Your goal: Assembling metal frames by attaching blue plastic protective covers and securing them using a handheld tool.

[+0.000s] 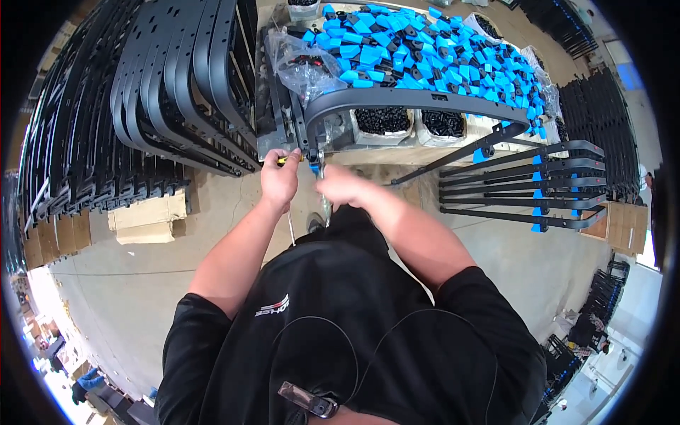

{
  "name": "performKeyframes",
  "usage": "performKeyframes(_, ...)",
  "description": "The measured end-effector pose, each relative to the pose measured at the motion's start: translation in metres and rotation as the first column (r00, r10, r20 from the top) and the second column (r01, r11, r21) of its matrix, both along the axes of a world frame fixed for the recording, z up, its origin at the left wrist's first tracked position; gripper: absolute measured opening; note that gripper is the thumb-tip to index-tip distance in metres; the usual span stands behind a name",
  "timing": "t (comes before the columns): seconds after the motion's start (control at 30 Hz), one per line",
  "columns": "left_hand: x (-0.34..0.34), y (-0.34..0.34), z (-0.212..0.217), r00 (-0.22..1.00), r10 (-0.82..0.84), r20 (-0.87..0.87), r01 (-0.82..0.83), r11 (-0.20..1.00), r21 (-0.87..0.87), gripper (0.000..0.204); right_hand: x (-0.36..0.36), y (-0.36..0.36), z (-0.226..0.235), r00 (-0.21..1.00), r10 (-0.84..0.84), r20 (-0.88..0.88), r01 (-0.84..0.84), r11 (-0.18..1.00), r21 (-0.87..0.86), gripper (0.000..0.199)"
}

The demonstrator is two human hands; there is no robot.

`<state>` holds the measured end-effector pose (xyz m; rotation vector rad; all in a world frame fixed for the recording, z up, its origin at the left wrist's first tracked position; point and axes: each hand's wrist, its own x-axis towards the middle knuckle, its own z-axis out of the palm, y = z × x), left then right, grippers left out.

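Where the near end of a dark bent metal frame (397,94) met a small blue piece (315,168) at the front of the bench, the person's two hands worked close together. The left hand (279,178) was closed around a yellow-handled tool (282,161), most of it hidden by the fingers; a thin pale rod (291,227) showed below the fist, and whether it belonged to that tool could not be told. The right hand (341,185) was smeared by blur beside a silvery tool (325,202), so I cannot tell whether its fingers were clamped on it. Across the bench (397,153), whose front edge was bare wood, lay a heap of blue and black parts (418,46), a clear plastic bag (304,67) with unclear contents, and white tubs (386,137) of small black pieces. Stacked dark frames (170,64) crowded the left, and more frames (524,185) with blue fittings stood at the right, all over a grey concrete floor (142,283). Black lens borders cut off the room's edges, leaving the far background indistinct. Slanted white lettering with a red accent (273,307) marked the chest of the black shirt (319,276).
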<state>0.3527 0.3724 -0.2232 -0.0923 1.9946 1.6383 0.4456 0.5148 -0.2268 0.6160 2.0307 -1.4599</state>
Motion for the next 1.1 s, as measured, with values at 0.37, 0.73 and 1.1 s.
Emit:
performKeyframes(0.37,0.001,-0.004,0.001,0.996,0.012,0.090,-0.008,0.999,-0.039,0.023,0.010,-0.029,-0.046,0.950,-0.077,-0.303,0.267,0.705,0.657,0.020)
performKeyframes(0.73,0.004,0.000,0.014,0.988,-0.027,-0.150,0.020,0.999,-0.048,0.023,0.008,-0.007,0.060,0.849,-0.527,0.041,0.480,0.736,-0.477,0.023)
performKeyframes(1.1,0.004,0.001,0.004,0.991,-0.019,-0.130,0.014,0.999,-0.043,0.024,0.023,-0.031,-0.002,0.942,-0.063,-0.330,0.195,0.903,0.384,0.039)
